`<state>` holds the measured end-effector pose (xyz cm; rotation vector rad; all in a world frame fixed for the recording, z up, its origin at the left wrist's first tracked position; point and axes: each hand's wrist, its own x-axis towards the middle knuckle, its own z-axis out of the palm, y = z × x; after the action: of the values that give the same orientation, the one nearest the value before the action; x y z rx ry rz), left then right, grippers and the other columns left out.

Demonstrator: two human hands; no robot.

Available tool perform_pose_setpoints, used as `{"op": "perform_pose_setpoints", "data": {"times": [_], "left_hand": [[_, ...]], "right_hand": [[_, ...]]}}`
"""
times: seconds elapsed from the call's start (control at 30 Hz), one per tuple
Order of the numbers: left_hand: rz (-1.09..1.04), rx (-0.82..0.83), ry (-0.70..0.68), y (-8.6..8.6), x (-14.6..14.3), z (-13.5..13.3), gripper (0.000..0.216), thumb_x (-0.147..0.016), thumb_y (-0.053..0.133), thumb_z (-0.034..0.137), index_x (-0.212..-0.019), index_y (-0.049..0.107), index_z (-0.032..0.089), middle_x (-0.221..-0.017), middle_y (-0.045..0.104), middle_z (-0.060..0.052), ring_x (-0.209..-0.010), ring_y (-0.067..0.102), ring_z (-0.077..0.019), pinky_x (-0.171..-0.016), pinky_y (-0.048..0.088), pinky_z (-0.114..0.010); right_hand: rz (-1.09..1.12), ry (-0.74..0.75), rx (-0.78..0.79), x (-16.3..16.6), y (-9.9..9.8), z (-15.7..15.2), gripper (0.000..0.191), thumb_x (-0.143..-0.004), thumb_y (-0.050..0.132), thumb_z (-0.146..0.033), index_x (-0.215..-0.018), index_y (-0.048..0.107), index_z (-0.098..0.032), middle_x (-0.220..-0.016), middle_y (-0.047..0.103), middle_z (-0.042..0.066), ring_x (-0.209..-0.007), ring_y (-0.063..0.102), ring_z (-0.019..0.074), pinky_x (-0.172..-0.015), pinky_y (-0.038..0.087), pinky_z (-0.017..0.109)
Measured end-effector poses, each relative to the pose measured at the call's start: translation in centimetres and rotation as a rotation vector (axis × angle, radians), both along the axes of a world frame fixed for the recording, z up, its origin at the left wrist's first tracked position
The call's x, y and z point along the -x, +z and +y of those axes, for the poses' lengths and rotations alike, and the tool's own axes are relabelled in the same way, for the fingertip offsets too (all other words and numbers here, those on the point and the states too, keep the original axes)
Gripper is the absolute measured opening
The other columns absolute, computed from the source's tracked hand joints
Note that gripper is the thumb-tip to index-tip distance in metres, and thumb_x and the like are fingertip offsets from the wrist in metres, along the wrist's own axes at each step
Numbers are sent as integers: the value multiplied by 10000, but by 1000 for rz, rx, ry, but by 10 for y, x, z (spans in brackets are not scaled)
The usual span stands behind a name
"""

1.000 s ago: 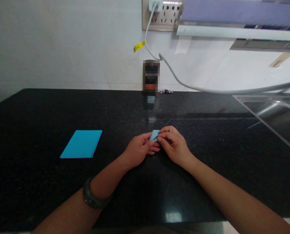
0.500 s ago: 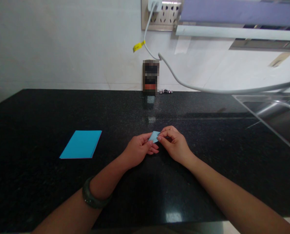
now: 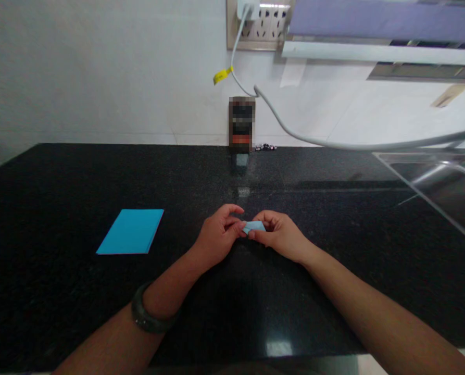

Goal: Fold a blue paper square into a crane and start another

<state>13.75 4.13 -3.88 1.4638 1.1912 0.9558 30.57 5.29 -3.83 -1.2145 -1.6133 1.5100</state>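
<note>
A small folded piece of light blue paper [image 3: 255,226] is held between my two hands over the dark countertop. My left hand [image 3: 221,234] pinches its left end between thumb and fingers, with the index finger raised above it. My right hand [image 3: 281,234] grips the right side, thumb at the near edge and fingers behind. Parts of the paper are hidden by the fingertips. Off to the left, a stack of bright blue square paper [image 3: 130,232] lies flat on the counter, apart from both hands.
The black speckled countertop [image 3: 79,302] runs back to a pale wall. A blurred upright object [image 3: 242,124] leans there beside a small beaded item [image 3: 266,147]. A grey cable [image 3: 318,140] hangs from the wall socket [image 3: 269,23]. At the right is a metal sink [image 3: 451,182].
The folded paper has turned and now lies more lengthwise between the hands. My right hand has shifted its grip to the right side, and my left index finger has lifted.
</note>
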Motion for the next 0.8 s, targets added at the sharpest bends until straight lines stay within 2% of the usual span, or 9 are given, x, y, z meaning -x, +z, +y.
{"op": "perform_pose_setpoints", "data": {"times": [0.07,0.17,0.27,0.37,0.57,0.63,0.7,0.8], "left_hand": [[3,-59,79,1,-1,0,210,-748,597,277,-930,556,180,-715,669,-4,-661,639,-145,-617,484,-250],[-120,-19,131,4,-3,-1,281,-696,654,290,-939,600,157,-779,694,-34,-709,646,-164,-648,492,-268],[-282,88,79,5,-4,-1,339,-700,656,305,-990,633,130,-903,702,-77,-816,639,-183,-758,483,-303],[-314,159,19,4,-4,0,296,-756,604,326,-956,674,120,-897,703,-81,-830,623,-176,-801,460,-302],[-281,159,5,5,-5,-2,263,-775,578,299,-936,696,127,-784,695,-49,-737,603,-152,-734,461,-275],[-237,142,22,8,-6,-2,250,-771,578,284,-920,701,125,-720,681,-37,-703,594,-148,-696,459,-264],[-215,132,32,10,-7,-2,245,-771,575,278,-911,704,125,-661,657,-25,-671,581,-142,-666,453,-256],[-235,145,25,9,-7,-2,252,-781,566,286,-925,701,129,-592,612,-5,-597,549,-123,-629,444,-251]], "right_hand": [[-17,14,99,3,2,-3,158,-662,660,-213,-703,521,-151,-578,574,-30,-454,455,51,-411,341,171],[85,-4,207,8,4,-8,154,-670,654,-231,-717,539,-140,-666,647,16,-492,526,61,-435,397,170],[245,-89,261,12,3,-11,219,-661,684,-288,-729,540,-139,-697,666,23,-503,553,59,-455,424,167],[307,-111,298,14,1,-13,255,-647,706,-309,-747,546,-137,-704,673,24,-509,567,62,-463,435,167],[212,-83,233,17,1,-15,197,-681,661,-282,-760,559,-133,-703,658,19,-491,548,58,-450,425,173],[154,-53,206,18,1,-16,167,-709,629,-281,-751,552,-139,-631,619,-9,-444,507,53,-432,414,181],[104,-11,177,18,1,-17,157,-751,583,-299,-747,540,-148,-544,548,-43,-389,439,47,-393,379,184],[102,36,117,17,0,-17,181,-798,531,-331,-747,522,-158,-542,485,-54,-381,366,38,-357,298,178]]}}
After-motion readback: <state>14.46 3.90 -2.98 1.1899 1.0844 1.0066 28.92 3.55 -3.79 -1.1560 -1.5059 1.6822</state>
